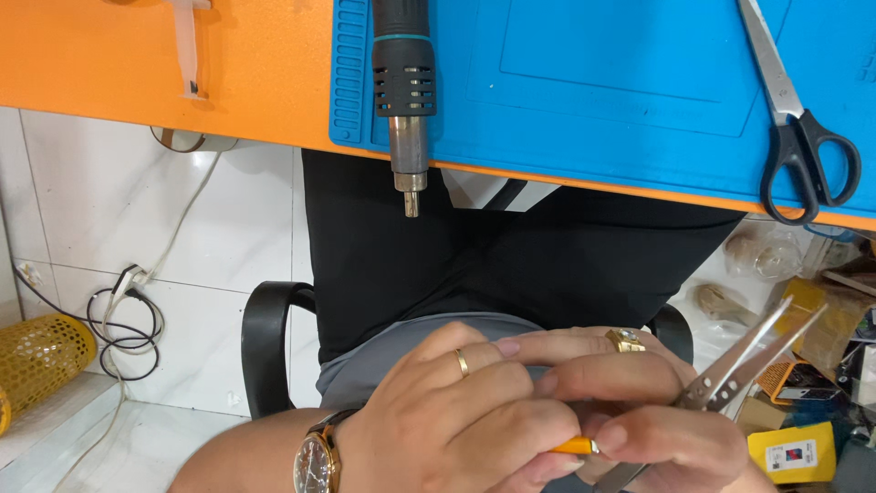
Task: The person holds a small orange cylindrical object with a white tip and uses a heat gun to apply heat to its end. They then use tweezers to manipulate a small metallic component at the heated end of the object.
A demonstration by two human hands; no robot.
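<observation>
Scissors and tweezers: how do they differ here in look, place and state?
The scissors lie untouched on the blue mat; the tweezers are held in the right hand, off the desk. The scissors have black looped handles; the tweezers are bare perforated metal throughout. The scissors' blades are shut; the tweezers' tips stand slightly apart. Both have silvery metal parts.

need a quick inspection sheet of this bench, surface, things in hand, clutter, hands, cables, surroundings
surface: orange table with a blue ribbed mat on it
job's things: metal tweezers and a small orange-handled tool, both held low over the lap
clutter: hot-air gun with its nozzle past the table edge; black-handled scissors; clear syringe
grippers: left hand closed around the orange tool; right hand pinching the tweezers
cables: white and black leads coiled on the floor
surroundings: white tiled floor, black chair arm, yellow mesh bin, boxes at right
</observation>
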